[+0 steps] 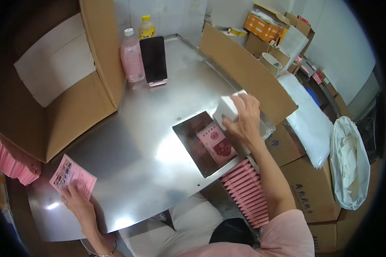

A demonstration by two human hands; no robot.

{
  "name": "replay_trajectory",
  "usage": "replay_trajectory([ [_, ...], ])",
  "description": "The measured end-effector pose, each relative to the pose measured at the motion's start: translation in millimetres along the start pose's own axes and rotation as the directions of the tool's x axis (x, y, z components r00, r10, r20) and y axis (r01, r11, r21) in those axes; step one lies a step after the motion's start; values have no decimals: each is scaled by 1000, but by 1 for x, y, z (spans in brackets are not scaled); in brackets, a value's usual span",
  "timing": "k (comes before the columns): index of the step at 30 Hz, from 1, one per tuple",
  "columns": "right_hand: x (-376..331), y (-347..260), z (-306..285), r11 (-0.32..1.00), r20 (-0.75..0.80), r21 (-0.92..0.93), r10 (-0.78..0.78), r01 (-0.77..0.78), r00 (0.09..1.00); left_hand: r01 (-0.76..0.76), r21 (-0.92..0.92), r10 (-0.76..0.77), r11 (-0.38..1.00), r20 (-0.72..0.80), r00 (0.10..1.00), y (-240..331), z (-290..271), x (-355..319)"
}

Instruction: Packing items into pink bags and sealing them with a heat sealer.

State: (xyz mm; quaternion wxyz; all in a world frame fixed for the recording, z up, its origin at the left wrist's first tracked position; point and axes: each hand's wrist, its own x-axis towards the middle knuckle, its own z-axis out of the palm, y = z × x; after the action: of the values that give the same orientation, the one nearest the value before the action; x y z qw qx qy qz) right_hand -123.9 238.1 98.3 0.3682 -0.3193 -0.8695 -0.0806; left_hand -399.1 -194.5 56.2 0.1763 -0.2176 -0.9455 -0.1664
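My left hand (76, 204) lies low and flat, fingers (67, 192) spread forward. My right hand (244, 120) reaches far out, arm extended, fingers curled in a grip

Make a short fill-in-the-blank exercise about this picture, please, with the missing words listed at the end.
1. The left hand rests on a pink ____ lying on the metal table.
2. The right hand holds a ____ block above the square opening.
3. A dark phone leans against the ____ bottle.
4. Behind it stands a bottle with a ____ cap.

Missing words: leaflet; white; pink; yellow
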Motion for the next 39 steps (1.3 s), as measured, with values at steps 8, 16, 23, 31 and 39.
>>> replay_trajectory([
  [8, -3, -14, -18, 1000, -72, 23, -17, 19, 997, -84, 161, 85, 983, 1, 996, -9, -11, 8],
  [16, -2, -2, -34, 992, 36, 87, 93, -96, 995, -527, -412, 591, 743, 35, 806, 156, -6, -39],
  [23, -15, -21, -25, 996, -36, 64, -65, 67, 997, -540, -632, 709, 556, 23, 704, 176, 8, -57],
  [31, -86, -134, -14, 760, 53, 397, -578, 514, 814, -561, -447, 679, 697, 158, 717, 173, 1, -54],
  [39, -68, -120, -26, 788, -84, 439, -443, 433, 892, -514, -410, 603, 753, 119, 789, 182, -5, -49],
])
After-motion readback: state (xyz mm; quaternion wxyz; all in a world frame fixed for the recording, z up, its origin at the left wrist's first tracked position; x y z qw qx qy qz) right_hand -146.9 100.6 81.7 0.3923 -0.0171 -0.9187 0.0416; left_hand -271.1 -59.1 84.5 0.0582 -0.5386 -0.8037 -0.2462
